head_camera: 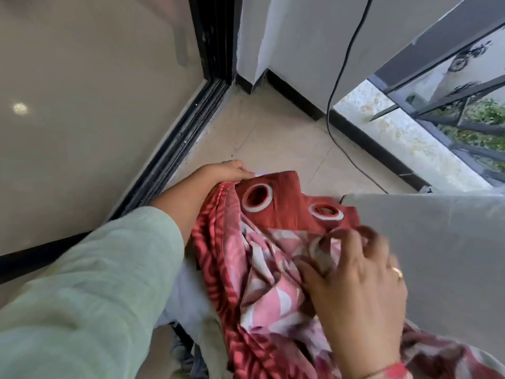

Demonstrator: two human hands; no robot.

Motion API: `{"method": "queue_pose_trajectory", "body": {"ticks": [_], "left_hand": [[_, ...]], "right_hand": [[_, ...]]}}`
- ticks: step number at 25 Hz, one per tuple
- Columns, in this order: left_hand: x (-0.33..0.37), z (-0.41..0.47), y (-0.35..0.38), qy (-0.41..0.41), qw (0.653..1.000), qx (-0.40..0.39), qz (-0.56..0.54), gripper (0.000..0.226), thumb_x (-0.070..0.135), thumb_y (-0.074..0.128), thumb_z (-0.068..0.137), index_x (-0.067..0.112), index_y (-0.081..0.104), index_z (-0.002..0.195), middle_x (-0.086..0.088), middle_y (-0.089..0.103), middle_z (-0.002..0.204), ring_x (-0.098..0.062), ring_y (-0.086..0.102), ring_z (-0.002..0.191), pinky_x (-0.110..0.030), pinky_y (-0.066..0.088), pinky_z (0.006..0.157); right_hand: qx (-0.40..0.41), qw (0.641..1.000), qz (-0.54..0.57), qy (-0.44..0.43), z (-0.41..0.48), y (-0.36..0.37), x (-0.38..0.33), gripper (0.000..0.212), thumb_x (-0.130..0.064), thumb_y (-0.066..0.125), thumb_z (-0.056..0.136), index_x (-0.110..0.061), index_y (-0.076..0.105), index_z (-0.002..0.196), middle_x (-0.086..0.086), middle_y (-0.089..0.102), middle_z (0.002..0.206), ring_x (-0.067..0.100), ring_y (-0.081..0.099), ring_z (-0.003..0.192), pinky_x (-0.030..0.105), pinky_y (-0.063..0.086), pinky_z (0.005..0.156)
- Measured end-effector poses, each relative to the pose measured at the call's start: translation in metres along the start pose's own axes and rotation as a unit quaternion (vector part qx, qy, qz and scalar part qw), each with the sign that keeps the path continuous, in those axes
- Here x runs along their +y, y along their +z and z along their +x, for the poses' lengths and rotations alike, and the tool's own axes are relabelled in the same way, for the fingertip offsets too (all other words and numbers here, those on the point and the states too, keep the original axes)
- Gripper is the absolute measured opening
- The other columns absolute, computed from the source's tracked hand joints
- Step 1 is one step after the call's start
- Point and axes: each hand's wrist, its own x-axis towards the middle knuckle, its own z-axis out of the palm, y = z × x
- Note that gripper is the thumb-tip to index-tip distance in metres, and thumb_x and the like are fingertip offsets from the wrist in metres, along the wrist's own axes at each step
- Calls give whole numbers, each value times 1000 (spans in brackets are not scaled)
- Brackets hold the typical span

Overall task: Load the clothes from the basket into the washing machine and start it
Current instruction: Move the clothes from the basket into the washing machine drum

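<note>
Curtain [273, 283]: red, patterned, eyeleted, bunched over paler laundry. No basket can be made out.

Left hand [229, 170]: at the curtain's far edge, fingers curled over the hem, gripping it.

Right hand [355, 283]: on the curtain's near folds, fingers [336, 236] curled and pinching cloth; somewhat blurred.

Grey panel [437, 255]: against the curtain's right side, probably the machine; no opening in view.

Recommendation: gather the trailing length before lifting, keep both grips, and feed the eyelet end in first to avoid snagging. Keep the cloth off the cable [338, 77] beyond the curtain.

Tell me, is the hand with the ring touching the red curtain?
Touching. The head view shows the right hand pinching folds of the curtain.
</note>
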Motion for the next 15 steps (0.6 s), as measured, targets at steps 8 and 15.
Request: {"method": "queue_pose_trajectory", "body": {"ticks": [8, 15], "left_hand": [[-22, -36, -18, -125, 990, -49, -51, 25, 29, 45, 94, 9, 59, 87, -10, 66, 74, -24, 64, 68, -27, 53, 66], [-21, -39, -19, -161, 981, -39, -100, 33, 37, 50, 94, 6, 61, 98, -6, 56, 77, -17, 53, 63, -24, 42, 53]], "right_hand": [[-236, 957, -90, -144, 58, 95, -138, 50, -34, 44, 93, -2, 45, 131, 19, 47, 131, 47, 41, 123, 65, 29, 100], [-118, 918, 375, -54, 65, 17, -52, 27, -39, 57, 91, -17, 66, 79, -2, 70, 71, 17, 64, 69, 30, 50, 66]]}}
